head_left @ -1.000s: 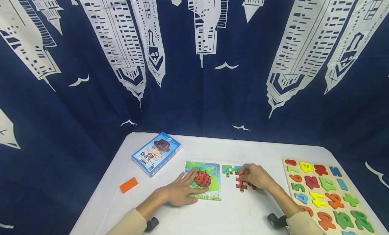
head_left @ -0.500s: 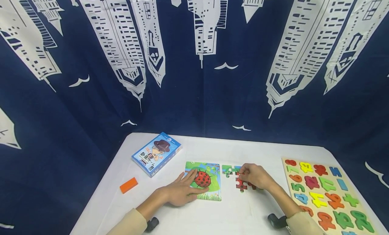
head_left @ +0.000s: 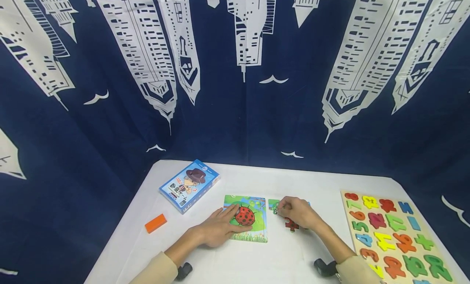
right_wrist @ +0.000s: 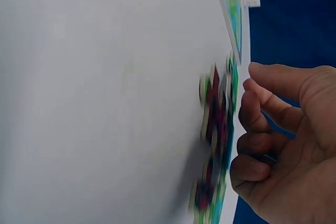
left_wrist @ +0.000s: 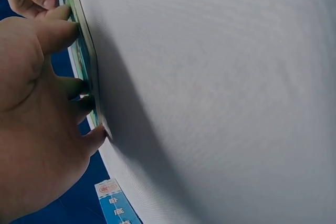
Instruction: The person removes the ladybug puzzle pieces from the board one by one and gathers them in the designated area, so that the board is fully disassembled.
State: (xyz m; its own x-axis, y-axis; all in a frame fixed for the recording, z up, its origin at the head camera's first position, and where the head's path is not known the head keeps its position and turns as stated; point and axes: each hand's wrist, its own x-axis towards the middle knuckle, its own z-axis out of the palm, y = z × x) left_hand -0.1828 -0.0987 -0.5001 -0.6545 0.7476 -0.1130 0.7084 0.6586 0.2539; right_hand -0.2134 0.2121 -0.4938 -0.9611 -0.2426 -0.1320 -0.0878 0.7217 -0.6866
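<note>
My left hand (head_left: 216, 230) rests spread on a square ladybug picture puzzle (head_left: 258, 218) in the head view. In the left wrist view, that hand's fingertips press on the board's thin edge side. To the right of the board my right hand (head_left: 298, 212) hovers over loose jigsaw pieces. A green piece (head_left: 271, 203) lies just left of its fingertips, and a red piece (head_left: 291, 224) lies below. In the right wrist view, the right hand (right_wrist: 294, 129) has loosely bent fingers with thumb and index close together. No piece shows between them. The pieces (right_wrist: 215, 114) there look blurred, and the hand partly hides them in the head view.
A blue card-game box (head_left: 189, 186) lies at the back left, with an orange block (head_left: 156, 223) in front of it. A wooden number board (head_left: 394, 235) fills the table's right side. A dark blue curtain (head_left: 246, 125) hangs behind the white table (head_left: 257, 263).
My right hand has shifted left across the loose pieces, from the red ones toward the green piece. The left hand stays on the ladybug puzzle, its fingers nearly unmoved.
</note>
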